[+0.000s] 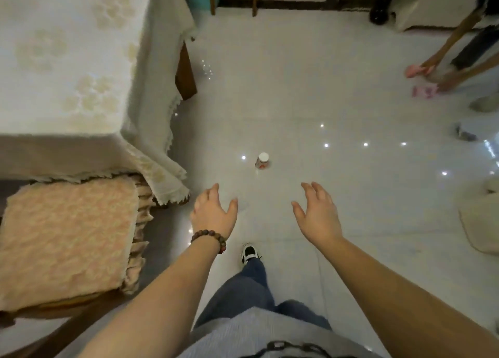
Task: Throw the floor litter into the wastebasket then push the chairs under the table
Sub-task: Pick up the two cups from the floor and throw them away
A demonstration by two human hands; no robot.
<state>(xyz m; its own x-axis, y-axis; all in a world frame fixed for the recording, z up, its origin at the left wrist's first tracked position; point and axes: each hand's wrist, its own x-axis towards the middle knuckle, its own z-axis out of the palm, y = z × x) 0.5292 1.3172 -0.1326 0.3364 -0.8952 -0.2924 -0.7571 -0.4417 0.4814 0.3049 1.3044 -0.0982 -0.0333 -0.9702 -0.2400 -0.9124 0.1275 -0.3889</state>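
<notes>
Bottle (262, 161): small, white cap, reddish label; it stands upright on the floor (310, 93), alone, touched by neither hand.
Left hand (213, 213): held out over the floor, nearer the camera than the bottle and a little to its left; fingers (214, 189) spread and relaxed, holding nothing.
Right hand (318, 214): held out level with the left hand, nearer the camera than the bottle and to its right; palm turned inward, its fingers straight and apart, holding nothing.
Bracelet (209, 239): brown beads around the left wrist.
Bench (62, 60): left of the bottle and farther from the camera, under a pale flowered cloth whose corner hangs toward the floor.
Chair (67, 239): left of the bottle and nearer the camera, with a peach cushion; its seat lies just beside the bench's cloth corner and stands out from the bench.
Shoe (249, 252): black and white, on the floor nearer the camera than the bottle, between the two forearms.
Pink litter (424, 91): on the floor far right of the bottle, blurred; another person's hands are close to it.
Grey scrap (464, 134): on the floor right of the bottle, near the frame edge; too blurred to name.
</notes>
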